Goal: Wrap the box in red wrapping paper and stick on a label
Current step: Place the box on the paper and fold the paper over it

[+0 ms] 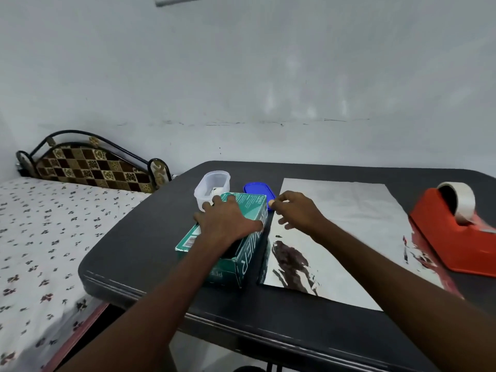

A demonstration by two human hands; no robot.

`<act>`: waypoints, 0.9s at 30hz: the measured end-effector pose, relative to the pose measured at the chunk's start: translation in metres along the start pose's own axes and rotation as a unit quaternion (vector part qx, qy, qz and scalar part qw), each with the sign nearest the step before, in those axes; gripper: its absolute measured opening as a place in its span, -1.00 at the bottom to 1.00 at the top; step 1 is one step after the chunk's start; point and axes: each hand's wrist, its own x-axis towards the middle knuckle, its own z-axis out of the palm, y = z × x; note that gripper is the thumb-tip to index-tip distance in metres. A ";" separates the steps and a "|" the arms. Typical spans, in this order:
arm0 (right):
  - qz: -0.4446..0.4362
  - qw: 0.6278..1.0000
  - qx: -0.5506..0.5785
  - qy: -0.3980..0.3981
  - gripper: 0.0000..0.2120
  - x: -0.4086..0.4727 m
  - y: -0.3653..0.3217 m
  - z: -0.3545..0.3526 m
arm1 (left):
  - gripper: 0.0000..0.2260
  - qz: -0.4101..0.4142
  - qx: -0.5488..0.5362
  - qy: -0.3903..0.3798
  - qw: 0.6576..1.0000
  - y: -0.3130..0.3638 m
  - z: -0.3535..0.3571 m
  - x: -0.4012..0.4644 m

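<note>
A green tissue box (248,253) lies on the dark table (150,253), just left of a sheet of wrapping paper (349,229) that lies silver side up, with red showing at its right edge. My left hand (228,224) lies spread over the box top, fingers over the far end and thumb at the right edge. My right hand (298,210) hovers over the sheet's near-left part, fingers loosely bent, holding nothing that I can see. No label is visible.
A red tape dispenser (456,237) with a roll of tape stands at the table's right. A clear plastic container (212,189) and its blue lid (259,190) sit behind the box. A bed (40,237) with a patterned sheet lies to the left.
</note>
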 end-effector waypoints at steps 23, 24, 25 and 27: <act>0.122 0.869 0.325 0.352 -0.44 0.018 0.088 -0.133 | 0.17 0.174 -0.352 0.003 0.920 0.110 0.035 0.050; 0.128 0.863 0.332 0.358 -0.44 0.019 0.093 -0.134 | 0.19 0.152 -0.380 -0.027 0.912 0.111 0.040 0.052; 0.137 0.861 0.332 0.360 -0.43 0.022 0.101 -0.135 | 0.19 0.135 -0.394 -0.046 0.908 0.114 0.044 0.053; 0.148 0.862 0.313 0.369 -0.44 0.024 0.110 -0.137 | 0.13 0.127 -0.400 -0.041 0.907 0.119 0.051 0.054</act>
